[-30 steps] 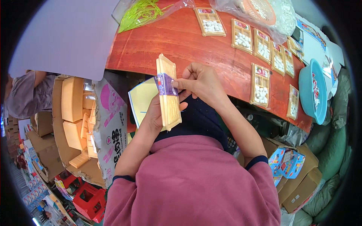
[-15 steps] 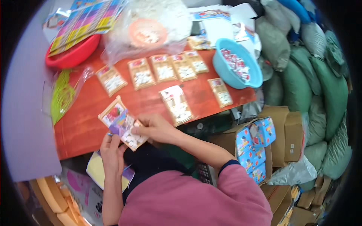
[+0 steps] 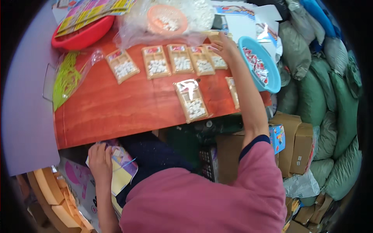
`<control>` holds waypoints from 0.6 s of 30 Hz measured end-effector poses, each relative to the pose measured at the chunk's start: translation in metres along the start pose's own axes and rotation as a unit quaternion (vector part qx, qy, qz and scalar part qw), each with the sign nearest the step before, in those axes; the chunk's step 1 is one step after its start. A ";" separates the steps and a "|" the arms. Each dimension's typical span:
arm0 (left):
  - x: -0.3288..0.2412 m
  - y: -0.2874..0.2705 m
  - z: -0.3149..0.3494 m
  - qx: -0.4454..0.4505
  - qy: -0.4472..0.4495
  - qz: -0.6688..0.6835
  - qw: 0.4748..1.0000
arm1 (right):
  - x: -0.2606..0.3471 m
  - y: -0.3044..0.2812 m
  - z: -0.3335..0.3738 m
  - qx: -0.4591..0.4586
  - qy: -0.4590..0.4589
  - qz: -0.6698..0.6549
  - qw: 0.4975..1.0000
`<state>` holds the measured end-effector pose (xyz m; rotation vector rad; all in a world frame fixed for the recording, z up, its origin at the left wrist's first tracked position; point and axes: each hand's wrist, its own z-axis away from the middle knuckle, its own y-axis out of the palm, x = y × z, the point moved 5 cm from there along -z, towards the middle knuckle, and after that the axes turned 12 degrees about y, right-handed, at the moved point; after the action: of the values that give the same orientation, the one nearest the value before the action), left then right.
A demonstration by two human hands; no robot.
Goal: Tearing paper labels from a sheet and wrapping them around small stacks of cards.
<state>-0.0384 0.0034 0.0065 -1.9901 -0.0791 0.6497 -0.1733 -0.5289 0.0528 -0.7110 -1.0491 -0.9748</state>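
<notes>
My right hand [image 3: 225, 48] reaches to the far side of the red table [image 3: 116, 103], fingers apart and nothing seen in them. It is beside a blue basin [image 3: 275, 83] of small red-and-white packets. Just left of it stands a row of shallow wooden trays [image 3: 157, 68] with white pieces. Another such tray [image 3: 192, 101] lies nearer the front edge; my right forearm partly covers one more [image 3: 233, 91]. Below the table's edge, my left hand [image 3: 100, 159] has its fingers curled at a purple-and-yellow printed packet or box [image 3: 124, 163]. What those fingers grip is hidden.
A red basin [image 3: 81, 39] with printed sheets [image 3: 91, 17] stands back left, above a bag of yellow-green cords [image 3: 68, 75]. An orange basket [image 3: 167, 19] sits on clear plastic at the back. Cardboard boxes [image 3: 289, 143] and green sacks [image 3: 307, 101] crowd the right.
The wooden tray that both hands held over the table is no longer in view. My left hand has moved down below the table's edge; my right hand has swung up to the far side.
</notes>
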 end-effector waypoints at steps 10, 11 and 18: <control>0.042 0.031 0.011 0.063 -0.019 -0.174 0.983 | -0.104 0.035 0.182 0.089 -0.270 0.492 0.822; 0.044 0.030 0.015 0.060 -0.031 -0.155 0.986 | -0.112 0.043 0.192 0.080 -0.299 0.510 0.802; 0.051 0.001 0.033 -0.004 -0.074 -0.091 0.993 | -0.142 0.111 0.212 0.113 -0.362 0.571 0.728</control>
<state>-0.0104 0.0457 -0.0268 -1.9133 -0.3497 0.6785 -0.1778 -0.2573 -0.0086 -1.3330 -1.0621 0.5703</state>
